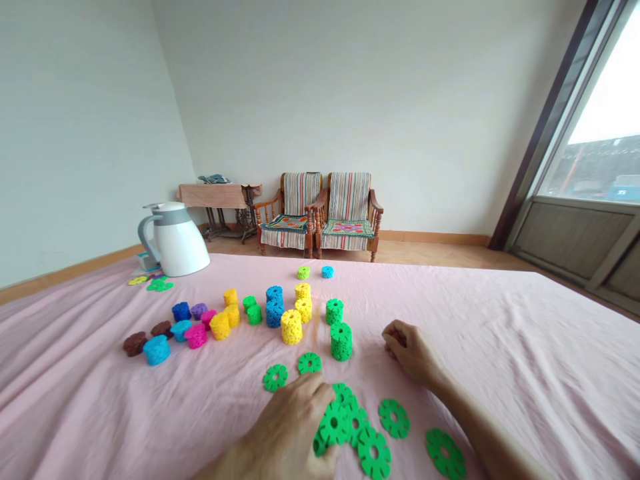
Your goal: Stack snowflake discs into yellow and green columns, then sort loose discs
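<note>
My left hand (295, 427) is closed round a stack of green flower-shaped plastic discs (334, 421) near the front of the table, fingers and thumb on its left side. More loose green discs (374, 453) lie against and beside this stack, some overlapping. Just beyond my left knuckles two single green discs (275, 378) lie flat. My right hand (409, 348) rests on the cloth with its fingers curled in, and nothing shows in it. To its left stand a tall green disc stack (341, 342) and another green stack (335, 311) behind.
Disc stacks in yellow (291, 327), blue (274, 313), pink (195, 336), brown (135, 344) and other colours stand across the pink tablecloth (480, 320). A white jug (180, 243) is at the back left. Two wooden chairs (349, 217) stand beyond the table.
</note>
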`<move>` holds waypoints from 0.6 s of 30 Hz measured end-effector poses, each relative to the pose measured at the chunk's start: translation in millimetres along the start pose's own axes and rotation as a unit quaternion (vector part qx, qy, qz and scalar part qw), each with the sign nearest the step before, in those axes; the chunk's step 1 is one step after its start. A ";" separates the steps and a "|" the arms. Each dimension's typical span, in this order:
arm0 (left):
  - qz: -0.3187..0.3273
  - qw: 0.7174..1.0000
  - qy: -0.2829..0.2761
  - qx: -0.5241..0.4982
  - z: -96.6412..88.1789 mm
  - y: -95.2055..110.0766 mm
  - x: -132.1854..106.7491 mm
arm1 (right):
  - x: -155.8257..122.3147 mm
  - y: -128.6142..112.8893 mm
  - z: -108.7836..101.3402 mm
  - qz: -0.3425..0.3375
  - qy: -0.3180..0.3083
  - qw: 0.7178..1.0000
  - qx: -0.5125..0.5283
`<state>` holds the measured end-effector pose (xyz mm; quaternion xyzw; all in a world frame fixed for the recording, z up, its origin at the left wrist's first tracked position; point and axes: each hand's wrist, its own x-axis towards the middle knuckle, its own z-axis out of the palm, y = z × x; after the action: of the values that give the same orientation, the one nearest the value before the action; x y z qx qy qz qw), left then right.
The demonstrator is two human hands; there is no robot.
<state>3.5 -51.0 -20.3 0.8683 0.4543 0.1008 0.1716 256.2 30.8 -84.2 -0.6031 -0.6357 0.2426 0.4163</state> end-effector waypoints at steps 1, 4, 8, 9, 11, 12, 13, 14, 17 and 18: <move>-0.001 1.000 0.007 0.004 -2.0 -0.5 0.5 | -0.1 -0.6 0.0 0.001 0.002 1.000 0.000; -0.005 0.998 0.054 0.018 -12.8 -8.6 6.8 | -0.2 -1.6 -0.1 0.006 0.006 1.000 0.001; -0.031 0.993 0.108 0.038 -26.7 -29.0 23.0 | 0.1 -0.5 0.5 0.000 0.005 1.000 -0.002; -0.038 0.992 0.111 0.043 -27.9 -33.6 26.7 | 0.2 0.1 0.8 -0.001 0.005 1.000 -0.002; -0.042 0.992 0.109 0.052 -26.8 -40.4 32.0 | 0.4 1.1 1.3 -0.003 0.004 1.000 -0.003; -0.041 0.992 0.107 0.055 -25.1 -42.5 33.5 | 0.5 1.6 1.5 -0.003 0.004 1.000 -0.004; -0.041 0.992 0.103 0.058 -23.1 -43.9 34.5 | 0.5 1.8 1.6 -0.003 0.005 1.000 -0.005; -0.041 0.992 0.099 0.061 -20.9 -44.7 35.0 | 0.4 2.0 1.5 -0.003 0.005 1.000 -0.008; -0.046 0.992 0.091 0.070 -16.7 -46.1 35.4 | 0.0 1.6 1.1 -0.003 0.008 1.000 -0.012; -0.045 0.993 0.088 0.072 -16.4 -46.5 35.4 | -0.2 1.3 0.9 -0.004 0.008 1.000 -0.012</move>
<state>-16.9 6.1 -22.6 0.8448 0.5124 0.1361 0.0726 256.2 31.1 -85.8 -0.6071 -0.6376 0.2285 0.4155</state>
